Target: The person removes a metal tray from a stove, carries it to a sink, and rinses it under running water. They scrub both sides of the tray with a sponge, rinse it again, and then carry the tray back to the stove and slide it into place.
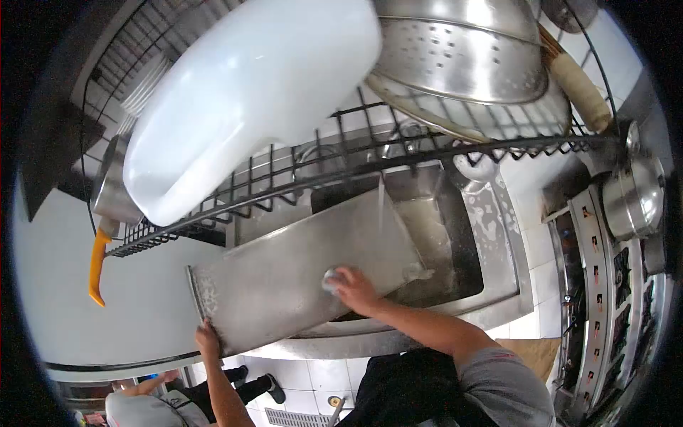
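Observation:
A long stainless steel panel point(277, 267) with a raised lip at its left end lies slanted across the double sink point(505, 277). My left hand point(207, 340) is closed around the panel's lower left corner. On the middle of its surface, my right hand point(358, 293) presses a small pale grey scrubbing pad point(330, 280), partly hidden by the fingers. Whitish suds or wet marks show at the panel's left end and by its right corner. The right basin point(427, 220) holds some cloudy water.
Overhead, a black wire rack point(341, 167) bears a large white plastic container point(263, 92), a steel colander point(462, 60) and an orange-handled tool point(98, 267). A stove point(594, 285) and steel pot point(632, 199) stand right. Another person point(160, 402) is at lower left.

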{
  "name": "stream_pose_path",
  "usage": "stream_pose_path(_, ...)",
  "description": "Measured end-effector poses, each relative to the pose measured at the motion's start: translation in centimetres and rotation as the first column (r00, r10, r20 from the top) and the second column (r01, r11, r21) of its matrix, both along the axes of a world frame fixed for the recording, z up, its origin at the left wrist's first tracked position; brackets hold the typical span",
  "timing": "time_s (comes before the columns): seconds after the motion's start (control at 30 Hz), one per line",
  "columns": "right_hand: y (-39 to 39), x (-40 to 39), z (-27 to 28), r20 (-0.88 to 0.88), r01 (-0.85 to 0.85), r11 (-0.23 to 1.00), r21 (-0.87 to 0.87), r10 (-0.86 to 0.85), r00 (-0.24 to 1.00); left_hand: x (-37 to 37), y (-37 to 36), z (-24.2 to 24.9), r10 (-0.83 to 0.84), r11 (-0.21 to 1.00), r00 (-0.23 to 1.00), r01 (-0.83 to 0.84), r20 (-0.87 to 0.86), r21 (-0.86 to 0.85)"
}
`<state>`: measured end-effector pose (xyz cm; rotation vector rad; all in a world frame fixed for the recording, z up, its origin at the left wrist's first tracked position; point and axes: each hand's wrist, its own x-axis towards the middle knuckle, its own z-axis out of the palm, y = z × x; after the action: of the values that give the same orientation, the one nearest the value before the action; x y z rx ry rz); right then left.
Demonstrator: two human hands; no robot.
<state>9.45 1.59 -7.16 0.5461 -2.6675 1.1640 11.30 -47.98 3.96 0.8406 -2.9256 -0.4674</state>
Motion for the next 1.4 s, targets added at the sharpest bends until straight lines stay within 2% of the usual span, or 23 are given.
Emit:
stream_pose_path(0.03,1.5,-1.1,-0.4,0.045,0.049,0.998,0.033,-0.05,0.998,0.4,0.1,-0.9,0.01,1.0,1.0,-0.01,-0.001,0.013)
stream_pose_path(0.1,5.1,-4.2,-0.9,-0.055,0.251,0.965,0.078,-0.247,0.968,1.4,0.8,-2.6,0.118,0.993,0.993,-0.118,-0.01,0.0)
stream_pose_path(0.17,8.0,-8.0,-0.7,-0.145,0.323,0.93,0.177,-0.3,0.943,2.3,0.5,-3.9,0.109,0.994,0.993,-0.108,-0.036,0.005)
stream_pose_path(0.23,9.4,-13.2,-4.2,0.136,0.398,0.877,-0.268,-0.375,0.917,2.3,0.5,-4.8,0.048,0.999,0.994,-0.049,-0.098,-0.004)
stream_pose_path(0.27,9.5,-15.2,-3.5,0.131,0.392,0.879,-0.27,-0.37,0.92,2.1,2.4,-3.3,0.089,0.996,0.996,-0.088,-0.03,0.012)
stream_pose_path(0.3,9.6,-17.1,-2.6,-0.031,0.504,0.861,0.061,-0.503,0.864,2.0,3.0,-3.3,0.088,0.996,0.995,-0.088,-0.038,0.013)
stream_pose_path(0.33,9.6,-17.9,-2.0,-0.225,0.605,0.708,0.364,-0.563,0.795,2.0,3.3,-3.6,0.076,0.996,0.992,-0.079,-0.098,-0.035)
stream_pose_path(0.43,7.1,-17.1,-1.6,-0.243,0.485,0.705,0.518,-0.423,0.873,2.2,2.6,-4.0,0.075,0.993,0.99,-0.086,-0.12,-0.083)
stream_pose_path(0.47,7.3,-16.6,-1.1,-0.195,0.387,0.802,0.456,-0.335,0.922,1.9,2.5,-4.3,0.09,0.992,0.99,-0.099,-0.105,-0.082)
stream_pose_path(0.57,9.5,-18.0,-1.9,-0.288,0.483,0.725,0.49,-0.388,0.875,1.3,2.7,-4.1,0.074,0.995,0.994,-0.079,-0.078,-0.063)
stream_pose_path(0.63,8.5,-17.0,-2.3,-0.302,0.528,0.649,0.548,-0.435,0.848,1.0,3.5,-4.2,0.067,0.997,0.984,-0.071,-0.163,-0.019)
stream_pose_path(0.7,7.5,-16.2,-1.1,-0.209,0.334,0.809,0.484,-0.263,0.942,0.7,2.6,-4.9,0.099,0.994,0.986,-0.092,-0.135,0.054)
stream_pose_path(0.73,9.3,-17.7,-4.8,-0.163,0.244,0.766,0.594,-0.183,0.97,0.8,1.9,-5.6,0.073,0.997,0.986,-0.066,-0.153,0.048)
stream_pose_path(0.77,9.6,-17.3,-2.4,-0.158,0.241,0.769,0.592,-0.183,0.97,0.9,1.9,-5.5,0.073,0.997,0.986,-0.067,-0.149,0.043)
stream_pose_path(0.83,10.4,-16.3,2.4,0.201,0.39,0.876,0.283,-0.452,0.869,0.9,2.1,-5.3,0.09,0.996,0.993,-0.089,-0.078,0.007)
stream_pose_path(0.87,10.4,-16.7,0.1,-0.134,0.42,0.715,0.559,-0.422,0.897,0.6,2.4,-5.1,0.089,0.996,0.993,-0.088,-0.079,0.013)
stream_pose_path(0.9,10.9,-16.3,-2.1,-0.133,0.421,0.709,0.566,-0.425,0.895,0.5,2.6,-4.9,0.104,0.994,0.992,-0.105,-0.074,-0.014)
stream_pose_path(0.97,9.7,-12.9,0.0,-0.182,0.419,0.719,0.554,-0.386,0.904,0.8,2.3,-5.5,0.103,0.994,0.994,-0.103,-0.031,-0.031)
stream_pose_path(1.0,9.7,-11.4,1.7,-0.035,0.314,0.742,0.592,-0.366,0.93,0.5,1.5,-5.9,0.109,0.994,0.993,-0.11,-0.04,-0.017)
stream_pose_path(1.13,11.1,-5.9,2.0,-0.089,0.284,0.717,0.637,-0.297,0.951,0.1,2.4,-5.5,0.142,0.99,0.989,-0.143,-0.048,-0.002)
stream_pose_path(1.27,12.9,-1.6,1.8,0.001,0.234,0.721,0.652,-0.31,0.951,0.7,-0.9,-7.8,0.1,0.995,0.995,-0.1,0.014,0.026)
stream_pose_path(1.33,13.2,0.0,1.3,0.044,0.349,0.806,0.478,-0.419,0.907,0.3,-0.3,-7.7,0.058,0.998,0.998,-0.058,0.025,0.017)
stream_pose_path(1.4,12.3,1.8,3.5,0.084,0.33,0.805,0.494,-0.422,0.903,0.1,2.2,-4.9,0.167,0.981,0.984,-0.172,0.064,0.085)
